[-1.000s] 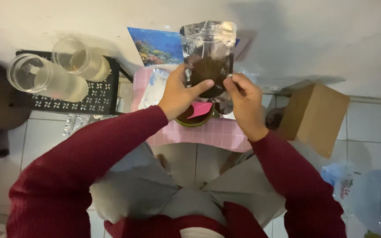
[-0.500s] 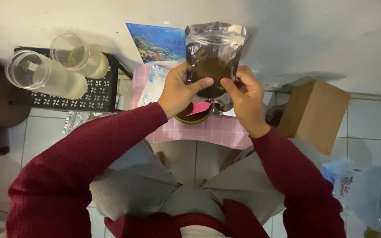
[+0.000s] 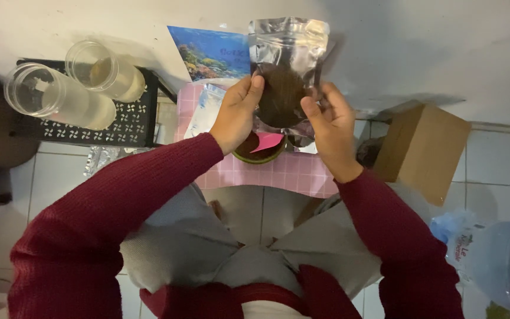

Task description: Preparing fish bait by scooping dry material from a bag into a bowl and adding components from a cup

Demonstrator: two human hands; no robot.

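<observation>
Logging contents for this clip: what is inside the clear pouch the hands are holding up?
The clear pouch holds a dark brown mass; what kind cannot be told. Left hand and right hand cover its lower edges.

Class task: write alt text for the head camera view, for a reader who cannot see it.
Both hands, left hand and right hand, hold up a clear pouch of dark brown powder above a small bowl on a pink checked surface. Two clear jars lie left; a cardboard box sits right.

Two hands hold up a clear pouch of dark powder.
The left hand (image 3: 238,115) and right hand (image 3: 333,127) grip the pouch (image 3: 287,65) above a green bowl (image 3: 260,152) on a pink checked surface (image 3: 290,174).
</observation>
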